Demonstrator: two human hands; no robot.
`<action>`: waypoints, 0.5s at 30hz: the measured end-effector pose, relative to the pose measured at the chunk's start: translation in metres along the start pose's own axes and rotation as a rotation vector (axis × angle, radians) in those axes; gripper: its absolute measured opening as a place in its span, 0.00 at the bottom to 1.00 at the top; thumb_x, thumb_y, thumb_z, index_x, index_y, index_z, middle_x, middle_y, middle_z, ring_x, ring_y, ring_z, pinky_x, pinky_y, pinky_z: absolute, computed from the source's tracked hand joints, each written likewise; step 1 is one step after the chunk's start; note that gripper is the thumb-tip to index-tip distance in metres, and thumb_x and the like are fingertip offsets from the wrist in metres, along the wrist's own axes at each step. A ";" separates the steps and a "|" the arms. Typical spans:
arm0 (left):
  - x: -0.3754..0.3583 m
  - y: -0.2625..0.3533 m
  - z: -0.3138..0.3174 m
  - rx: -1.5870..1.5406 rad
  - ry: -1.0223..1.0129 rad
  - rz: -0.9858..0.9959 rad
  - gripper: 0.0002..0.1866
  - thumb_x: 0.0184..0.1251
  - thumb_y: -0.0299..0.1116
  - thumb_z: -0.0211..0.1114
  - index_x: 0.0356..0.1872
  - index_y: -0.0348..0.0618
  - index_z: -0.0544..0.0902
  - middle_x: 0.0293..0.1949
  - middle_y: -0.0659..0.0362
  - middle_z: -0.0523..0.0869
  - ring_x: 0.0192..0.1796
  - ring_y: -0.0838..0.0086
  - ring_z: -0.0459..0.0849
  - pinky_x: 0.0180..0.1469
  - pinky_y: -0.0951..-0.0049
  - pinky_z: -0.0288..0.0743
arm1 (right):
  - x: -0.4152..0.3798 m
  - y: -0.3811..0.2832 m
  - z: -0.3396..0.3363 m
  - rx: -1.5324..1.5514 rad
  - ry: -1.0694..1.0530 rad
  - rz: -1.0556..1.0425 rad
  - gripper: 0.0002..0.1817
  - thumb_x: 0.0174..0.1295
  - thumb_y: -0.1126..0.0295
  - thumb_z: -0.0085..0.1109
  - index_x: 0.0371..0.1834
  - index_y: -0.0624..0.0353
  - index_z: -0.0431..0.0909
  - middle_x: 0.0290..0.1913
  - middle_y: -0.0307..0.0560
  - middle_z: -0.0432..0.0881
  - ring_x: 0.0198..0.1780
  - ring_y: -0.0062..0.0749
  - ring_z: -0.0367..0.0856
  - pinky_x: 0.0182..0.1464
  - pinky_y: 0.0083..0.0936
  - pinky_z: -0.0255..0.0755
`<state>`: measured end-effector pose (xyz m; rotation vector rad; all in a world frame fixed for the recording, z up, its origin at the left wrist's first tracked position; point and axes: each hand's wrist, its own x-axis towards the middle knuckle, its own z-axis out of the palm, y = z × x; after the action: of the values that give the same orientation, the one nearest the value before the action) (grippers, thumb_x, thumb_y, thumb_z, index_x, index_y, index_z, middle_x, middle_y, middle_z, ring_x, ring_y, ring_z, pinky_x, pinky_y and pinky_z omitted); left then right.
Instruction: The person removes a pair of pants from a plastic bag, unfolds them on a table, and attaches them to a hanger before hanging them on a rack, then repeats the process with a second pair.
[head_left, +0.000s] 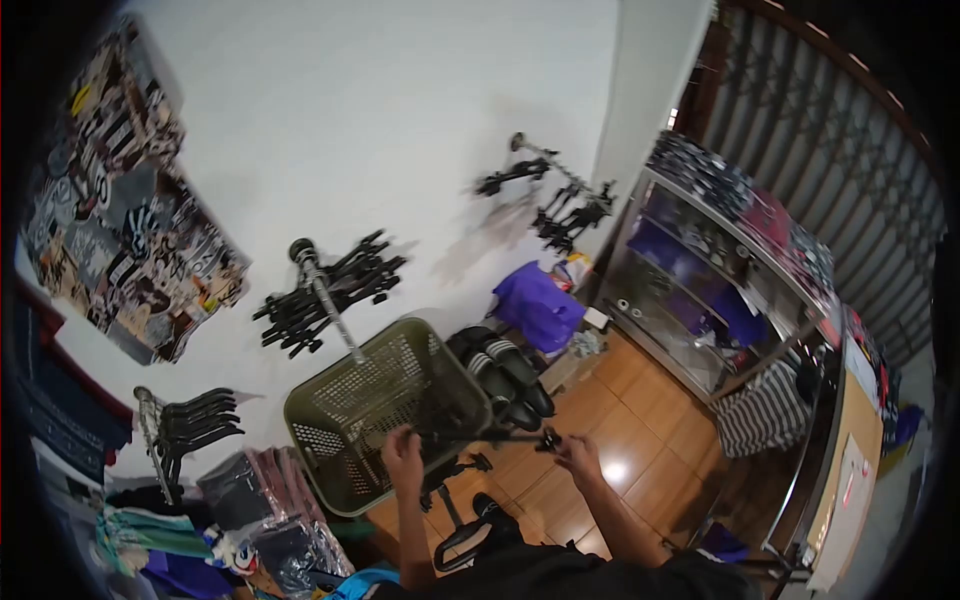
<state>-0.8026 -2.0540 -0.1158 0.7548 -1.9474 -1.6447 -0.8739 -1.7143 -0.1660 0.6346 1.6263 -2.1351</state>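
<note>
A thin black clip hanger stretches level between my two hands. My left hand, fingers closed, grips its left end in front of the basket. At the other end, my right hand pinches it beside a dark clip. Just beyond my left hand stands an olive-green perforated plastic basket, with some dark items in its shadowed bottom that I cannot make out. Below the held hanger, over the floor, more black clip-hanger parts show near my body.
Wall rails carry black clip hangers, more hangers and curved hangers. Black striped slides and a purple bag lie beside the basket. A glass display case stands right; bagged clothes lie left.
</note>
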 end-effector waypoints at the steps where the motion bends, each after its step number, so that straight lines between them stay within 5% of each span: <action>1: -0.029 -0.001 0.018 -0.008 -0.082 -0.035 0.11 0.72 0.27 0.65 0.52 0.35 0.80 0.37 0.60 0.84 0.37 0.80 0.81 0.41 0.75 0.75 | -0.021 0.013 -0.038 0.021 0.094 0.047 0.16 0.70 0.66 0.59 0.56 0.57 0.70 0.39 0.43 0.82 0.39 0.30 0.85 0.42 0.36 0.83; 10: -0.254 0.011 0.181 -0.019 -0.825 0.014 0.16 0.64 0.26 0.73 0.49 0.35 0.79 0.38 0.57 0.87 0.38 0.78 0.85 0.41 0.78 0.76 | -0.192 0.090 -0.331 0.360 0.611 -0.016 0.05 0.70 0.67 0.57 0.40 0.54 0.74 0.25 0.36 0.79 0.29 0.26 0.84 0.31 0.28 0.81; 15: -0.367 0.033 0.276 -0.054 -1.128 0.082 0.16 0.62 0.26 0.74 0.48 0.37 0.80 0.36 0.60 0.87 0.36 0.80 0.83 0.39 0.79 0.75 | -0.289 0.118 -0.446 0.543 0.819 -0.179 0.08 0.70 0.65 0.62 0.43 0.50 0.71 0.23 0.33 0.74 0.26 0.24 0.82 0.26 0.24 0.77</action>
<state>-0.7228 -1.6011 -0.1319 -0.4244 -2.5155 -2.3052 -0.5159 -1.3059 -0.1981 1.7740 1.4451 -2.6643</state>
